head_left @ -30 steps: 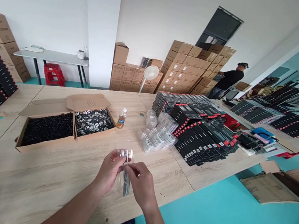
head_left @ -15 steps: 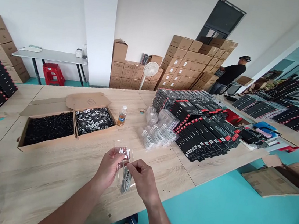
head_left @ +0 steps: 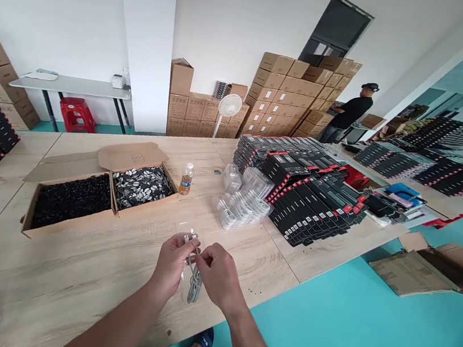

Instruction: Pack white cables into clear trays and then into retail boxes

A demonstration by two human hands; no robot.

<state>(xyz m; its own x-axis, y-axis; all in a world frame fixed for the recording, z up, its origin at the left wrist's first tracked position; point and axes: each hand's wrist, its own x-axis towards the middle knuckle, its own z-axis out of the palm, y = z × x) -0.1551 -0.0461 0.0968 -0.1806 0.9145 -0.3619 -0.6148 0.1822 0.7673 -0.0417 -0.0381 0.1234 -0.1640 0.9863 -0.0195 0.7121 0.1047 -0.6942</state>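
A coiled grey-white cable (head_left: 195,288) hangs between my hands above the near table edge. My left hand (head_left: 171,260) is closed on the cable's upper part, where its pale plug ends stick up past the thumb. Behind the cable, a clear plastic sleeve or tray (head_left: 183,227) shows around the left fingers; its exact form is hard to make out. My right hand (head_left: 218,275) pinches the cable just above the coil, thumb and forefinger together. Farther forward lies a pile of packed white cables in clear plastic (head_left: 243,209).
Open cartons hold small black parts (head_left: 72,202) and black-and-white pieces (head_left: 142,185). A drink bottle (head_left: 186,180) stands beside them. Black boxes (head_left: 317,203) are stacked at right. Past the table are a fan (head_left: 229,106), brown cartons (head_left: 285,98) and a person (head_left: 351,116).
The cable's plug ends now stand out above my left fingers, and the cable is turned slightly. Both hands stay close together, still gripping it. The view has shifted a little.
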